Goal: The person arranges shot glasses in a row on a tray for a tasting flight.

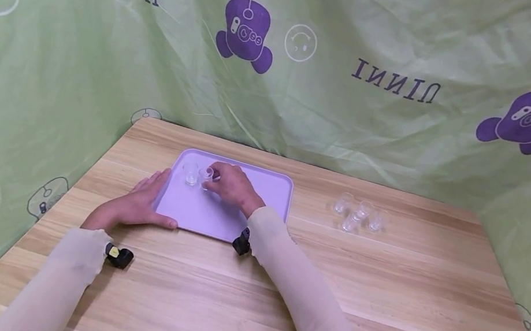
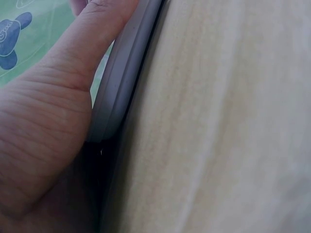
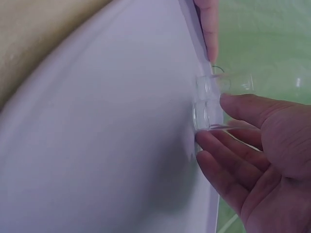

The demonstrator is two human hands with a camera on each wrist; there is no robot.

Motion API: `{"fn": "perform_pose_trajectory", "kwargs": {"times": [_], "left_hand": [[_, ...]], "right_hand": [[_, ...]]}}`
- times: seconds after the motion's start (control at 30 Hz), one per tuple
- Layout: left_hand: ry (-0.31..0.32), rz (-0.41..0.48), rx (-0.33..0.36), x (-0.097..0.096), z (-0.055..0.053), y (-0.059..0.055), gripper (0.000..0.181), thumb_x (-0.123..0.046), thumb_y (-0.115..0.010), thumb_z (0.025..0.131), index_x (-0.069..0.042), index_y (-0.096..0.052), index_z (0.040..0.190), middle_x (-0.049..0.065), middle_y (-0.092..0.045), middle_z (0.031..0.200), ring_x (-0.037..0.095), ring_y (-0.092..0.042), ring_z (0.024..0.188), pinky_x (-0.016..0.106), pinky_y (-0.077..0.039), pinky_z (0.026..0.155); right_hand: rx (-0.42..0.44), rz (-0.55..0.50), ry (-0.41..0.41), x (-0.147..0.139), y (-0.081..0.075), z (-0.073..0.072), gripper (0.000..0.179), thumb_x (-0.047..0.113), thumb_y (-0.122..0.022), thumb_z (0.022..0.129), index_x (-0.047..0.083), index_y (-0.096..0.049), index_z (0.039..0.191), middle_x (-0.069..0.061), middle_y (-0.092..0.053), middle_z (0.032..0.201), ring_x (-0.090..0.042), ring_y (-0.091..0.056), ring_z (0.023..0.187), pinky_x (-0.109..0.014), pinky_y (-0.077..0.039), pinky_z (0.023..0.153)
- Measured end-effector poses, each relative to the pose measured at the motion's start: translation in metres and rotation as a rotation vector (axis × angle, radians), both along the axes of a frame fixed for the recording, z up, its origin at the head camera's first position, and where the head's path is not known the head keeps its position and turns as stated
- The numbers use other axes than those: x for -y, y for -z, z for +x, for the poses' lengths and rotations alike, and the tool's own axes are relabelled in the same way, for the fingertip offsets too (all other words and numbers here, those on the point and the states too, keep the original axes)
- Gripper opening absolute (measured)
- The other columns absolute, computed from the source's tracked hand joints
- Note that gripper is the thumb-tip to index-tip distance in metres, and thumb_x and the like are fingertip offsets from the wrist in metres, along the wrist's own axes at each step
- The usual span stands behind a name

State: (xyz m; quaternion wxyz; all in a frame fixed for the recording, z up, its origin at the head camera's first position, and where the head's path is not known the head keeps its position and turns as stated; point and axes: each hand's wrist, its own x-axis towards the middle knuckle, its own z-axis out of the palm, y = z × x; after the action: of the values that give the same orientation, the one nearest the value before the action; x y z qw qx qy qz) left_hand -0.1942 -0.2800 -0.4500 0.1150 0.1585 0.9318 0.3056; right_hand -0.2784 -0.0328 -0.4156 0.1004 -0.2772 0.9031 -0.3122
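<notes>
A lilac tray (image 1: pixel 196 214) lies on the wooden table. Near its far left corner stands a small clear glass (image 1: pixel 190 176). Right beside that one, my right hand (image 1: pixel 236 187) holds a second clear glass (image 3: pixel 202 115) between thumb and fingers, its base at the tray surface in the right wrist view. The two glasses stand side by side, upright. At the tray's near left corner rests my left hand (image 1: pixel 138 207), with straight fingers along the left side and the thumb at the front rim. The left wrist view shows the thumb (image 2: pixel 90 36) against the tray's outer wall.
Several more small clear glasses (image 1: pixel 362 210) stand in a group on the table (image 1: pixel 409 283), to the right of the tray. A green printed cloth (image 1: pixel 307 108) hangs behind the table and at both sides. Each wrist wears a small black camera (image 1: pixel 242 243).
</notes>
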Motion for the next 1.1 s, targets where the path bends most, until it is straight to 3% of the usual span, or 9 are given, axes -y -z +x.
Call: {"fn": "perform_pose_trajectory", "kwargs": {"times": [0.13,0.37,0.73,1.1], "left_hand": [[-0.002,0.004,0.000,0.0003,0.0005,0.0004,0.140,-0.054,-0.086,0.078,0.009,0.010,0.159,0.032,0.007,0.166,0.048,0.009,0.152,0.061,0.005,0.121],[0.002,0.007,0.003,-0.0005,0.0001,0.0002,0.139,-0.054,-0.085,0.079,0.009,0.010,0.159,0.032,0.007,0.166,0.047,0.009,0.152,0.060,0.006,0.121],[0.002,0.006,-0.006,0.0007,-0.0004,0.0025,0.139,-0.054,-0.085,0.078,0.007,0.010,0.159,0.031,0.007,0.167,0.047,0.009,0.153,0.060,0.005,0.121],[0.003,0.013,-0.001,0.0003,-0.0004,0.0016,0.139,-0.054,-0.085,0.079,0.008,0.010,0.159,0.032,0.007,0.166,0.048,0.009,0.152,0.061,0.005,0.121]], "right_hand": [[-0.007,0.005,0.003,-0.0005,0.0007,-0.0014,0.027,0.021,-0.079,0.094,0.005,-0.072,0.114,-0.006,-0.074,0.111,-0.017,-0.067,0.100,-0.025,-0.051,0.089],[-0.014,0.016,0.020,-0.0016,0.0032,-0.0021,0.026,0.022,-0.079,0.094,0.007,-0.073,0.114,-0.003,-0.074,0.103,-0.013,-0.067,0.092,-0.023,-0.052,0.083],[-0.011,0.050,0.051,0.0008,0.0014,0.0016,0.027,0.024,-0.078,0.095,0.009,-0.071,0.116,-0.003,-0.074,0.108,-0.015,-0.068,0.097,-0.026,-0.052,0.087],[0.047,-0.006,0.010,-0.0089,-0.0012,0.0044,0.045,0.023,-0.077,0.095,0.001,-0.063,0.132,-0.010,-0.072,0.120,-0.019,-0.068,0.108,-0.025,-0.053,0.091]]}}
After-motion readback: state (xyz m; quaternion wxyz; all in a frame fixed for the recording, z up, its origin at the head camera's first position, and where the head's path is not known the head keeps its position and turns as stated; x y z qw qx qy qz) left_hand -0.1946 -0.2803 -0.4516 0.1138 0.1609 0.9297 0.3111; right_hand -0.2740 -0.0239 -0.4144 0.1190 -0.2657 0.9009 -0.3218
